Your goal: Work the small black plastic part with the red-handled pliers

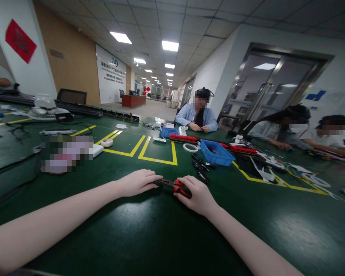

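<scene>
My right hand is wrapped round the red and black handles of a pair of pliers, whose jaws point left. My left hand pinches a small black piece right at the jaw tips. Whether the jaws grip that piece I cannot make out. Both hands are just above the green table. Beyond my right hand lie several black parts in a loose pile, beside a blue bin with dark items inside.
Yellow tape marks rectangles on the table. A white ring and a roll of tape lie farther back. On the left is a blurred-out flat object near black cables. A person sits opposite; others sit at the right.
</scene>
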A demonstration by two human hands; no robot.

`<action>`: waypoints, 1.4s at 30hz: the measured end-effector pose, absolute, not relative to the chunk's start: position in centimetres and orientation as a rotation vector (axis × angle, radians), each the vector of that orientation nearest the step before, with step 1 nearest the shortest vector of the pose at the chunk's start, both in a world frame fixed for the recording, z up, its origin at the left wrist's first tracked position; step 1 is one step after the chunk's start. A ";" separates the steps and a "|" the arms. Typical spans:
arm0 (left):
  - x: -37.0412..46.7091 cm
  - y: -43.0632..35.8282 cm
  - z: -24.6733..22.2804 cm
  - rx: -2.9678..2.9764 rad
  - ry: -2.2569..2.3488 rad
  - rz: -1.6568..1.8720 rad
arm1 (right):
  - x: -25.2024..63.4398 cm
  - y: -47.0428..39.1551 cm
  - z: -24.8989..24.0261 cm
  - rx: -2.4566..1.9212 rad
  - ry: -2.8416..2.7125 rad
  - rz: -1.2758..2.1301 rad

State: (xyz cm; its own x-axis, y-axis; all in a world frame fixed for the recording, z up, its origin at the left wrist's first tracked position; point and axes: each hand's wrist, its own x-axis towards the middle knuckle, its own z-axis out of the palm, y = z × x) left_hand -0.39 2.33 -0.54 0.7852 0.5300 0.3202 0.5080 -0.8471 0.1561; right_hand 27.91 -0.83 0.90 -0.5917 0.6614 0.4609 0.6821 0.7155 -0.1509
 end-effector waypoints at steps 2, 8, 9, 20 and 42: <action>-0.4 2.3 -0.5 2.914 0.854 0.559 | 27.9 -0.8 0.9 -1.041 -2.429 -0.081; -0.4 2.6 -0.7 2.854 0.883 0.616 | 27.9 -0.8 0.8 -1.071 -2.420 -0.176; -0.4 2.7 -0.7 2.837 0.882 0.621 | 28.0 -0.7 0.8 -1.069 -2.424 -0.184; -0.3 2.8 -0.6 2.767 0.874 0.606 | 29.8 0.6 0.8 -1.141 -2.398 -0.369; 0.2 2.1 -0.5 2.721 0.728 0.728 | 28.4 -1.6 1.3 -0.993 -2.499 -0.761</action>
State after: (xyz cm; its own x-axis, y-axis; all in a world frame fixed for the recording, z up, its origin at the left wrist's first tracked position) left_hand 0.16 2.14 -0.52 0.7529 0.5195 0.4040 0.4041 -0.8495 0.3392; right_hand 28.41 -1.59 1.32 -0.6951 0.5241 0.4921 0.7094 0.6109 0.3515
